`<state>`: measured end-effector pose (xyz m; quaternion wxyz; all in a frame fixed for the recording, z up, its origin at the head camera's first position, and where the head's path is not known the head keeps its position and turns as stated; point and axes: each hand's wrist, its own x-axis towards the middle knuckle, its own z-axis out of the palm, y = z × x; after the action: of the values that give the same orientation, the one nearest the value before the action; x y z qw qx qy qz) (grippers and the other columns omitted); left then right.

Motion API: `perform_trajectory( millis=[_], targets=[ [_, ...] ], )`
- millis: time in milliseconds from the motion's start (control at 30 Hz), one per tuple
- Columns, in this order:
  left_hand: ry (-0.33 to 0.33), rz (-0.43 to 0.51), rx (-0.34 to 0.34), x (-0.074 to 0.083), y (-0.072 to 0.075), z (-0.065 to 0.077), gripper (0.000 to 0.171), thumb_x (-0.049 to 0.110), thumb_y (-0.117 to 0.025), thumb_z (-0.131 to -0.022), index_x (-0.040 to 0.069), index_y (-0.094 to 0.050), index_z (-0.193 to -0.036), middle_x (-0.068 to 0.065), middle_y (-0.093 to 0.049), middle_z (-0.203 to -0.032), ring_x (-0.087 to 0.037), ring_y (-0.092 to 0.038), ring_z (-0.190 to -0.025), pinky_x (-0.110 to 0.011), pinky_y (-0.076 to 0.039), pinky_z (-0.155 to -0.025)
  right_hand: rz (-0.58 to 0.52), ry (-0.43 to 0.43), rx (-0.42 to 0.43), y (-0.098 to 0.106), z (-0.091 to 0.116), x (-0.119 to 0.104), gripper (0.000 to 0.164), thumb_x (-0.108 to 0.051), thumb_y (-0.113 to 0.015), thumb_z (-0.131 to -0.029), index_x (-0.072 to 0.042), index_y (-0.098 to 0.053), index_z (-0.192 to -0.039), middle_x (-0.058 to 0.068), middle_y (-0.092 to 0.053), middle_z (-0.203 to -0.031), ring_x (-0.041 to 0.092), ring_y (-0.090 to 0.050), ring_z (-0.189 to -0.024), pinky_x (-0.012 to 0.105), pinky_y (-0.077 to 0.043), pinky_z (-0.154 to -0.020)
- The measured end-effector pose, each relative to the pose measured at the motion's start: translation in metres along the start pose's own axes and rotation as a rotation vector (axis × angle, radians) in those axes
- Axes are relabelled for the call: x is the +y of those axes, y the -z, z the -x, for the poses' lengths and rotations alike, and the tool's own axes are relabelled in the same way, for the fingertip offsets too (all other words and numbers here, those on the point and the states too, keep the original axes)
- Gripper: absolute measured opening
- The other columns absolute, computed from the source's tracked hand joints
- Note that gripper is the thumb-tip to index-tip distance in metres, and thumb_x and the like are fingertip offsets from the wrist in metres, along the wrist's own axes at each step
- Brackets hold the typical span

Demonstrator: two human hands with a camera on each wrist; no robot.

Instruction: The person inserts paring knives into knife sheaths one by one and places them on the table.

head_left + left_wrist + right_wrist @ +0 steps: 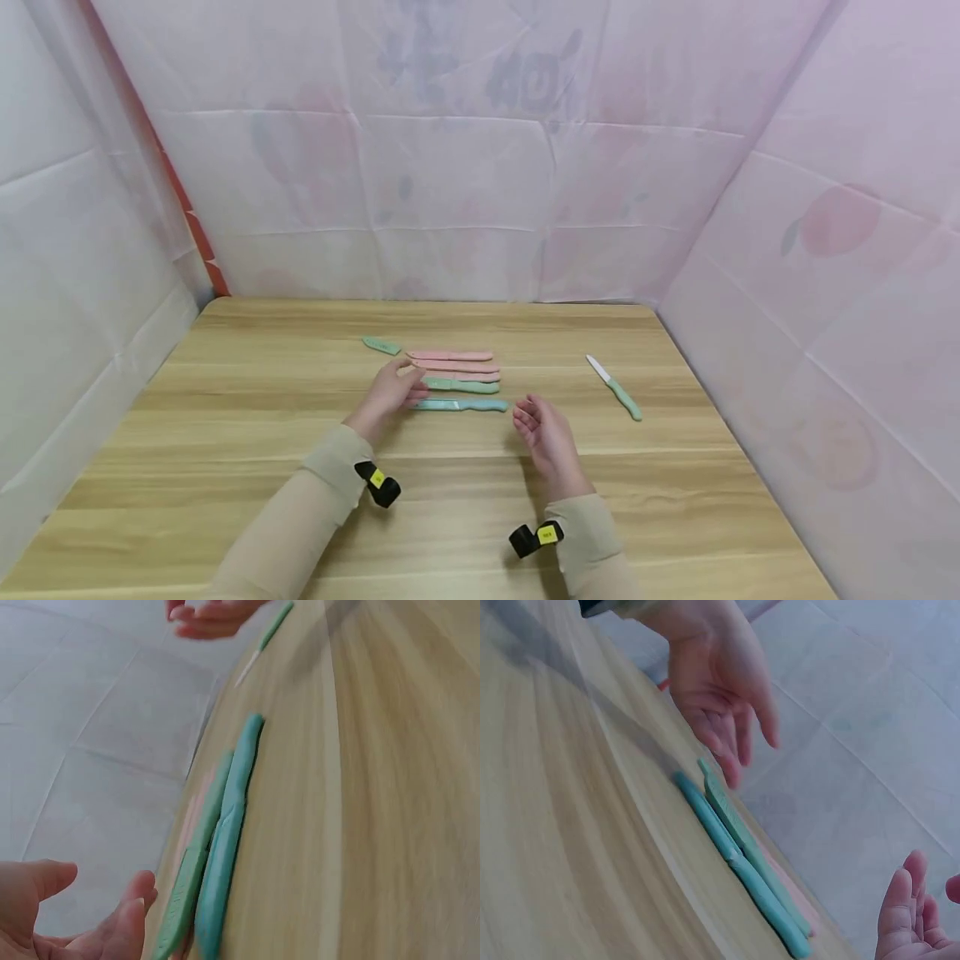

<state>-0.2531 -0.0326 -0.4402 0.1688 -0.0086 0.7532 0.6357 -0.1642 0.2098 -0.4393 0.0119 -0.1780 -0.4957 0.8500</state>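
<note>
My left hand (pixel 387 394) hovers by the left ends of a row of sheathed knives, thumb and fingers apart with nothing between them in the left wrist view. Nearest in the row lies a blue knife (pixel 482 405), its handle to the right. Behind it are a green knife (pixel 476 387) and several pink knives (pixel 453 356), all roughly parallel; the left hand hides some of their left ends in the head view. Just right of the blue handle is my right hand (pixel 549 442), its fingers loosely bent and holding nothing.
A green-handled knife (pixel 624 400) with a bare white blade lies apart on the right. At the back left, a loose green sheath (pixel 382 345) rests on the wooden table (pixel 450 542). Pale printed sheets (pixel 465 183) wall in the back and both sides.
</note>
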Motion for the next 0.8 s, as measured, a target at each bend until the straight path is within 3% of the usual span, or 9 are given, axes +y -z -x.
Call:
perform_trajectory(
  millis=[100, 267, 333, 400, 467, 600, 700, 800],
  targets=[
    [-0.068, -0.254, 0.047, 0.005, 0.014, -0.005, 0.046, 0.021, -0.048, -0.098, -0.002, -0.039, -0.137, -0.02, -0.065, -0.1, -0.025, -0.067, -0.081, -0.033, -0.055, -0.066, 0.008, 0.016, 0.027, 0.007, -0.001, -0.006, 0.018, -0.014, -0.041, -0.1, 0.0, -0.04, -0.11, 0.0, -0.057, -0.083, 0.007, -0.059, -0.07, 0.016, -0.052, -0.066],
    [-0.156, -0.867, 0.155, 0.007, 0.042, -0.027, 0.037, 0.014, -0.044, -0.098, 0.002, -0.047, -0.133, -0.019, -0.061, -0.116, -0.029, -0.062, -0.09, -0.04, -0.053, -0.067, 0.026, 0.013, 0.029, 0.014, 0.001, -0.008, 0.017, -0.014, -0.04, -0.1, 0.0, -0.04, -0.109, 0.0, -0.056, -0.083, 0.007, -0.058, -0.07, 0.017, -0.052, -0.068],
    [-0.208, -1.055, 0.144, 0.005, 0.053, -0.037, 0.037, 0.008, -0.042, -0.097, 0.001, -0.046, -0.134, -0.021, -0.055, -0.124, -0.035, -0.058, -0.102, -0.047, -0.052, -0.077, 0.027, 0.013, 0.033, 0.016, 0.003, -0.007, 0.015, -0.013, -0.04, -0.1, 0.0, -0.04, -0.108, 0.001, -0.056, -0.084, 0.007, -0.058, -0.071, 0.017, -0.052, -0.068],
    [-0.252, -1.175, 0.105, 0.0, 0.063, -0.046, 0.038, 0.004, -0.04, -0.097, 0.001, -0.044, -0.135, -0.024, -0.049, -0.13, -0.041, -0.05, -0.113, -0.053, -0.047, -0.086, 0.019, 0.017, 0.042, 0.019, 0.004, -0.006, 0.013, -0.013, -0.04, -0.1, -0.002, -0.042, -0.105, 0.001, -0.056, -0.084, 0.007, -0.058, -0.07, 0.017, -0.052, -0.067],
    [-0.272, -1.267, 0.058, -0.006, 0.074, -0.051, 0.041, 0.007, -0.041, -0.098, 0.0, -0.039, -0.138, -0.026, -0.043, -0.135, -0.044, -0.04, -0.122, -0.058, -0.038, -0.096, 0.009, 0.021, 0.045, 0.021, 0.005, -0.004, 0.011, -0.013, -0.041, -0.1, -0.002, -0.043, -0.102, 0.001, -0.057, -0.083, 0.007, -0.058, -0.07, 0.017, -0.052, -0.067],
    [-0.228, -1.292, -0.013, -0.014, 0.093, -0.052, 0.049, 0.015, -0.043, -0.098, 0.001, -0.03, -0.143, -0.027, -0.032, -0.142, -0.047, -0.027, -0.129, -0.061, -0.027, -0.103, 0.003, 0.028, 0.037, 0.023, 0.004, -0.002, 0.01, -0.012, -0.043, -0.099, -0.002, -0.044, -0.1, 0.0, -0.057, -0.082, 0.007, -0.059, -0.07, 0.017, -0.052, -0.066],
    [-0.218, -1.284, -0.031, -0.016, 0.099, -0.048, 0.052, 0.017, -0.044, -0.097, 0.001, -0.029, -0.144, -0.03, -0.035, -0.139, -0.048, -0.03, -0.127, -0.06, -0.028, -0.101, 0.006, 0.028, 0.036, 0.024, 0.002, -0.003, 0.011, -0.013, -0.043, -0.099, -0.002, -0.044, -0.101, 0.0, -0.057, -0.082, 0.007, -0.058, -0.07, 0.017, -0.052, -0.066],
    [-0.234, -1.297, -0.021, -0.015, 0.103, -0.043, 0.047, 0.018, -0.047, -0.097, 0.0, -0.037, -0.14, -0.032, -0.042, -0.13, -0.047, -0.041, -0.119, -0.058, -0.037, -0.096, 0.013, 0.019, 0.038, 0.024, -0.001, -0.006, 0.013, -0.014, -0.042, -0.099, -0.001, -0.043, -0.104, 0.0, -0.058, -0.083, 0.007, -0.058, -0.071, 0.017, -0.052, -0.067]
  ],
)
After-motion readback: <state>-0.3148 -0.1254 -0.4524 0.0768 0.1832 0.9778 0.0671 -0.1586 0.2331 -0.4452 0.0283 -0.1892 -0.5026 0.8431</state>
